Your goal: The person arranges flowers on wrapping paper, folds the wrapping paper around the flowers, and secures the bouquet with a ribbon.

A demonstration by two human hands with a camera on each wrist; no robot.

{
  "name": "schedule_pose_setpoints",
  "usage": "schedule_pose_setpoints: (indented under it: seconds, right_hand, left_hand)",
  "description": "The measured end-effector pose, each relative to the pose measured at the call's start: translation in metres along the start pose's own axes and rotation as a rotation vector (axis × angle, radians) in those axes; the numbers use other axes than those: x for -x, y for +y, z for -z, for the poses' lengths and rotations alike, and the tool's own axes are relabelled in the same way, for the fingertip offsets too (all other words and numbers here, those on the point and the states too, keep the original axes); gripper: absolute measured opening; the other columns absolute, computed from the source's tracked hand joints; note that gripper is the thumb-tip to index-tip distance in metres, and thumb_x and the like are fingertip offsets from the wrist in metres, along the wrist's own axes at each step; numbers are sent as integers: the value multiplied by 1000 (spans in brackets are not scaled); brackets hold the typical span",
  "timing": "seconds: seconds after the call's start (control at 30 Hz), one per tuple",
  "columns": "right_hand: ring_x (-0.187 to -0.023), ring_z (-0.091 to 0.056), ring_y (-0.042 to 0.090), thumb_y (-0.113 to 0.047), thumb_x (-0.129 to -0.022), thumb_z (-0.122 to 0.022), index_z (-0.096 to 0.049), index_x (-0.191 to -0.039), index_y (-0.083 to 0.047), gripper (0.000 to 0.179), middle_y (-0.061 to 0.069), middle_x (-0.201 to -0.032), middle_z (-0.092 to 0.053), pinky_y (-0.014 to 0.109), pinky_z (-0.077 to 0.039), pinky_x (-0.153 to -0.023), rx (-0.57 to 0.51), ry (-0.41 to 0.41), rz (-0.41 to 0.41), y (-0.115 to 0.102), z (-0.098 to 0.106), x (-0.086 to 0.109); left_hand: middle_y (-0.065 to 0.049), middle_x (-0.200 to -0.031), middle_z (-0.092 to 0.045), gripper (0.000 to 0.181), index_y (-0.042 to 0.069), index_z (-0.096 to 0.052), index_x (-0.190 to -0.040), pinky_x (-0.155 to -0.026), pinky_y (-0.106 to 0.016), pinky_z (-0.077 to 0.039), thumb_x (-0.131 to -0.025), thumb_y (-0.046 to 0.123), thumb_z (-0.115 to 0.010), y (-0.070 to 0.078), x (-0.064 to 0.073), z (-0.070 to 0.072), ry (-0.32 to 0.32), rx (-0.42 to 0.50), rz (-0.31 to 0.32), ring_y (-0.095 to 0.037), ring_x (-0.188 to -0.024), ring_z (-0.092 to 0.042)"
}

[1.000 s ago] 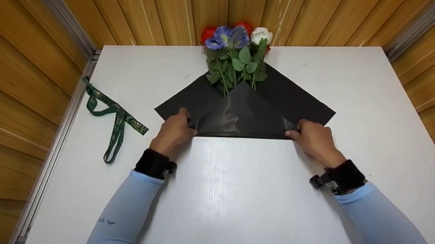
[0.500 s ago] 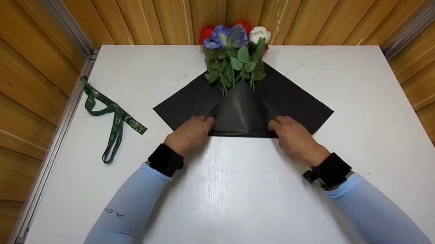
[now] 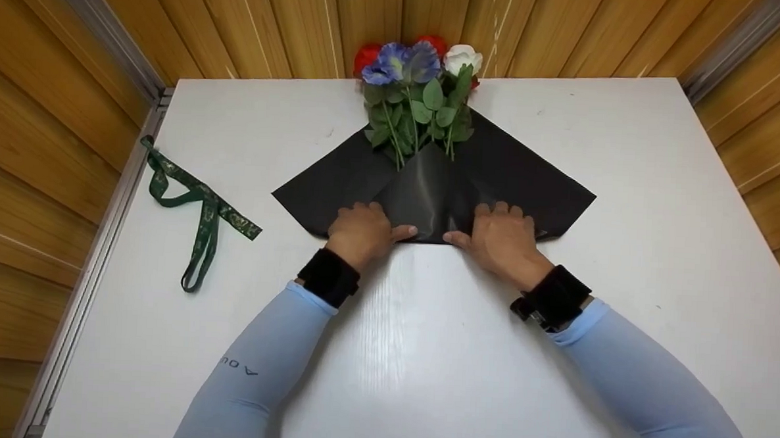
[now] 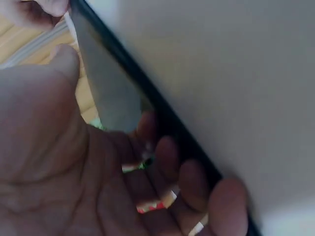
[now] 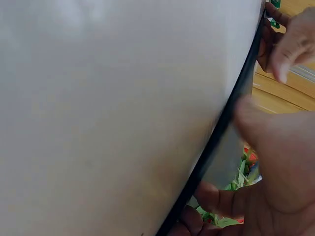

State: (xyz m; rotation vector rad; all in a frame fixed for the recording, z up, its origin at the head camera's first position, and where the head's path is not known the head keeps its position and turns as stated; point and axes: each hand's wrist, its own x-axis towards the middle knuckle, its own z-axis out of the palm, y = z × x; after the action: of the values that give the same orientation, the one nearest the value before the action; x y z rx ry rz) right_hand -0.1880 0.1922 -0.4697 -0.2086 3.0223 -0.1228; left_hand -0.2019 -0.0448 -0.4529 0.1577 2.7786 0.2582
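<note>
Equally near, left hand (image 3: pixel 362 234) and right hand (image 3: pixel 504 240) press, ungripping, on the glossy black folded sheet (image 3: pixel 424 191), its long axis running nine to three o'clock.

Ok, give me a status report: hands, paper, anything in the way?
Left hand and right hand on the paper, near its folded edge, thumbs inward. Flowers sticking out past the fold. Ribbon off left, out of the way.

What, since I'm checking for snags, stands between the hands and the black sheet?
Nothing visible: the left hand and right hand both touch the black sheet by its near edge. The green ribbon lies apart on the left.
</note>
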Motion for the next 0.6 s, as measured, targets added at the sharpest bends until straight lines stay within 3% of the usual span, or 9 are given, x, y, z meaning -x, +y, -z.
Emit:
schedule_pose_setpoints:
  seconds: [0.13, 0.33, 0.6]
  right_hand:
    - [-113, -55, 51, -74, -92, -57, -56, -132, 10, 93, 34, -119, -58, 68, -44, -92, -8, -34, -28, 1, 1, 0]
    - [-114, -53, 51, -71, -91, -62, -56, -133, 10, 91, 33, -120, -58, 69, -43, -94, -38, -46, -9, 6, 1, -1]
    - [-108, -52, 44, -49, -94, -72, -60, -105, -2, 50, 20, -107, -56, 64, -39, -94, -255, -88, -14, 33, 3, 5]
  left_hand:
    - [-23, -129, -61, 91, -1, -58, -136, -85, -57, -57, -89, 77, -58, 7, 2, -4, 42, -37, 62, -42, -121, -58]
    - [-22, -123, -63, 89, -1, -61, -129, -81, -54, -58, -88, 77, -59, 7, 4, -7, 80, -65, 52, -40, -114, -61]
    - [-19, -109, -64, 85, -1, -63, -119, -72, -50, -59, -89, 78, -57, 3, 6, -12, 147, -100, 24, -36, -102, -63]
